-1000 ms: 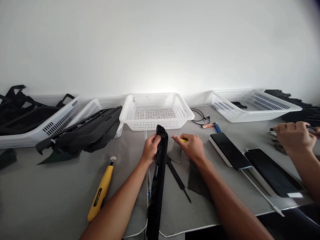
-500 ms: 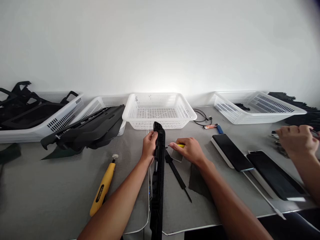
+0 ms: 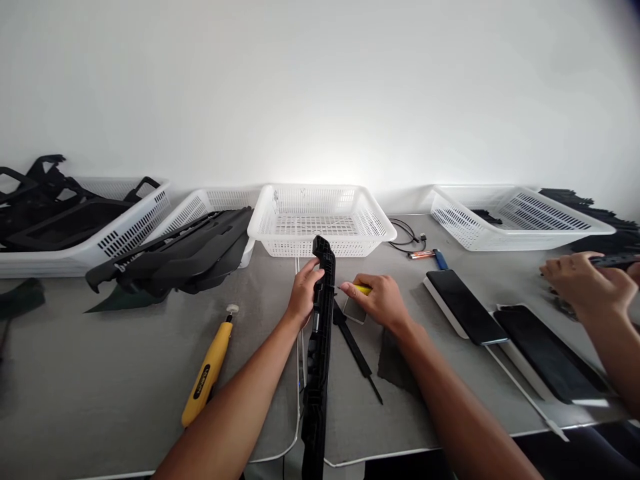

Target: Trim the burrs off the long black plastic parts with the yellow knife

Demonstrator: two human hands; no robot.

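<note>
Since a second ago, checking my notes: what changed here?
The right hand, gripping its yellow-handled tool, moved left until the tip reached the long black part. The left hand still grips that part. The yellow rotary tool lies unmoved.

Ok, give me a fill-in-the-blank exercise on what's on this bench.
1. The left hand grips a long ____ plastic part stood on edge.
2. The right hand pinches a small tool with a ____ handle.
3. The middle basket is ____ in colour.
4. Two dark phones lie to the ____ of the right hand.

Missing words: black; yellow; white; right
</note>
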